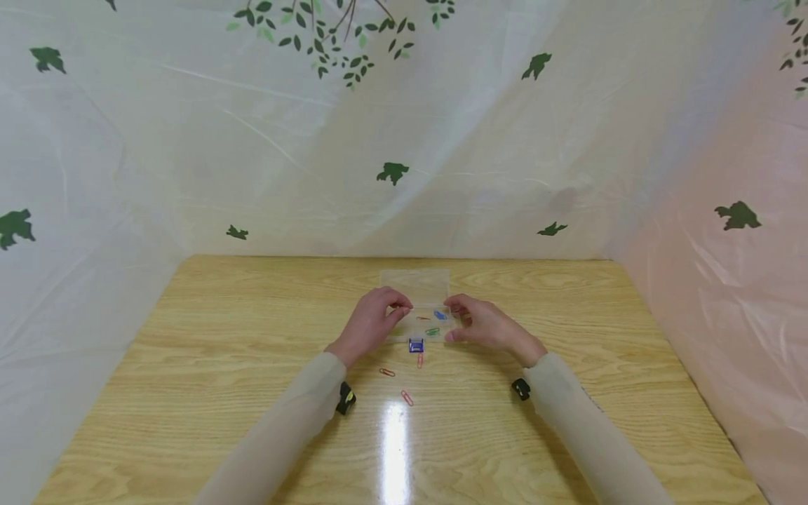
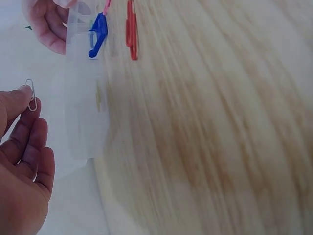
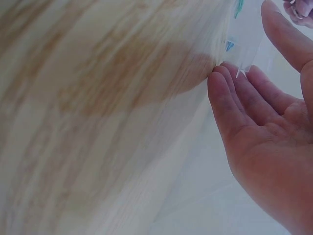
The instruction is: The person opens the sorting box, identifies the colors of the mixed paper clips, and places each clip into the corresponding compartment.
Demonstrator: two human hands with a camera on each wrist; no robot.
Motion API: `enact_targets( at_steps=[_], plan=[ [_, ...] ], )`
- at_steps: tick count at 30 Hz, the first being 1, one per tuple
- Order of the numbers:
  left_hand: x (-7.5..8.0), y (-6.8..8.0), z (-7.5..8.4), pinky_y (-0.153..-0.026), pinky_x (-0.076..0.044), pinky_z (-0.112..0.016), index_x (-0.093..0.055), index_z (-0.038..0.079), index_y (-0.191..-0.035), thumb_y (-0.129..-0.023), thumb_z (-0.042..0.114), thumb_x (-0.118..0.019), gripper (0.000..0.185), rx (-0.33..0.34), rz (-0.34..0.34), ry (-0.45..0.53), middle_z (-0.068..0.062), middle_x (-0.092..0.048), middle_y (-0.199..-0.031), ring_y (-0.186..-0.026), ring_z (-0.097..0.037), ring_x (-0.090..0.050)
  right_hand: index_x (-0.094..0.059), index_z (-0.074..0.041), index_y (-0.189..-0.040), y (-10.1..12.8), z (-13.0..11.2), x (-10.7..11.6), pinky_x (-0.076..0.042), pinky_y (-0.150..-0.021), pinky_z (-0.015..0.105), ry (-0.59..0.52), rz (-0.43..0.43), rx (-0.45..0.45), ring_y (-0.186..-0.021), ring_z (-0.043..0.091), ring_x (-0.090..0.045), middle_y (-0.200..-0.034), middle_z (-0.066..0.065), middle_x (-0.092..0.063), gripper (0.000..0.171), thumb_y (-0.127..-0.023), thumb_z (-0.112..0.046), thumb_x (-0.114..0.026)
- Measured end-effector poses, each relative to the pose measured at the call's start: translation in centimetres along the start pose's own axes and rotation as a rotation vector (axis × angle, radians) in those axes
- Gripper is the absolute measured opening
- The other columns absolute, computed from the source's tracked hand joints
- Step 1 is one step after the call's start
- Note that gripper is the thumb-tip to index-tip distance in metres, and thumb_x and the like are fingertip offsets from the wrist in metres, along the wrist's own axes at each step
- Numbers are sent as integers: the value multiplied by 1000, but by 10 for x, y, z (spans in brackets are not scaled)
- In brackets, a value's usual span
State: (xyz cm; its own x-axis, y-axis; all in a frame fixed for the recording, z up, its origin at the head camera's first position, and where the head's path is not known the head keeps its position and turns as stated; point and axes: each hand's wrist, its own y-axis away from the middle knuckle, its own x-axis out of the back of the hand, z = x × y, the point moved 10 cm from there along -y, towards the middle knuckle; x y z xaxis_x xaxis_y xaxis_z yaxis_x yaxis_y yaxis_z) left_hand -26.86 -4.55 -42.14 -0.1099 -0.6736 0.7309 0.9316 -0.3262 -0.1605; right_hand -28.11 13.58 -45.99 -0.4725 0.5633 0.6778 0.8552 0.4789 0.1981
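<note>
Paper clip [image 2: 31, 94]: silver, being pinched by left hand [image 1: 371, 324] fingertips over the clear box [image 1: 421, 308].
Right hand [image 1: 482, 324]: fingers lying relaxed, touching box's right side.
Table [image 1: 221, 365]: red clips [image 1: 387, 372] lying near.

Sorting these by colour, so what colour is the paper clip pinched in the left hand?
Silver paper clip, plain bare metal, clearest in the left wrist view.

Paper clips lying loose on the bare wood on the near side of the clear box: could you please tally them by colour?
red paper clips: 2
pink paper clip: 1
Total: 3
</note>
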Motion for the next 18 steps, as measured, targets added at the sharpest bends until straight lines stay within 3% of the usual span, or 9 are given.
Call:
enact_targets(
  at_steps=[18],
  plan=[
    [-12, -8, -12, -99, -52, -43, -77, 11, -107, -102, 18, -68, 13, 47, -38, -75, -5, -72, -113, -108, -24, -64, -53, -5, -146, 1, -2, 1, -47, -107, 51, 5, 0, 12, -122, 31, -57, -137, 13, -61, 67, -90, -24, -84]
  ],
)
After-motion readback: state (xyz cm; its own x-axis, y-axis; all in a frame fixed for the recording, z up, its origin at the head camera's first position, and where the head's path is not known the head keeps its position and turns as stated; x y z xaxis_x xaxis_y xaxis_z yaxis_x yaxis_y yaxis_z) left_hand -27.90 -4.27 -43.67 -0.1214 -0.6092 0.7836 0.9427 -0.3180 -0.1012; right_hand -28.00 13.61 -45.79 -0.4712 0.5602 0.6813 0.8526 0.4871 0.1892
